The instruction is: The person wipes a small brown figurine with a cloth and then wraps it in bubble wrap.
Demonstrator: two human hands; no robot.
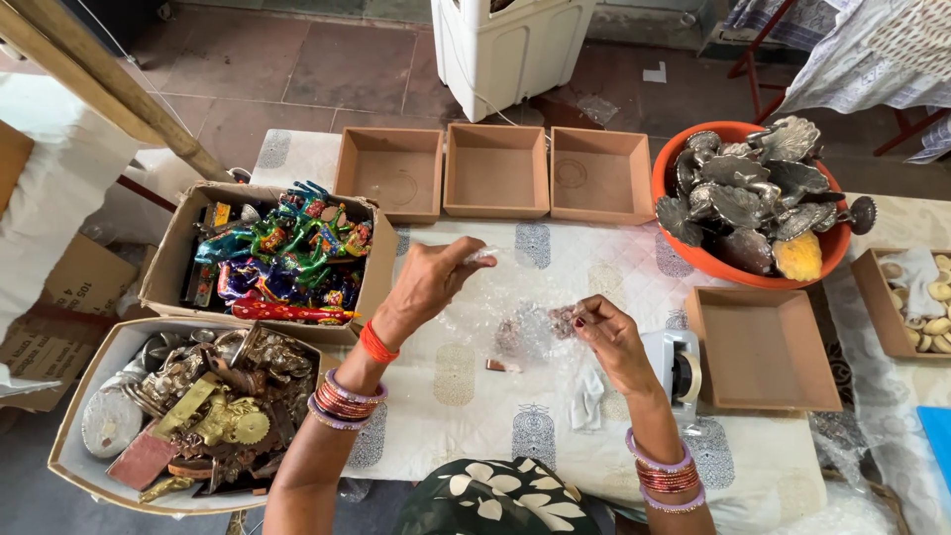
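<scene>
Both hands were up over the patterned white cloth (594, 267). The left hand (428, 282) had its fingers pinched shut on one corner of a clear bubble wrap sheet (515, 317), lifting it near the cardboard box of painted figures (282, 260). The right hand (606, 332) was closed too, thumb and fingertips nipping the sheet's other edge around a small dark item (562, 320); what it was I could not tell. The wrap sagged between the two hands, just above the table. A white tape dispenser (674, 367) sat just beside the right wrist. Three empty brown trays (495, 170) lined the far edge, an orange basin of metal pieces (750, 198) stood to the right, and a box of brass ware (198, 406) lay at the left.
</scene>
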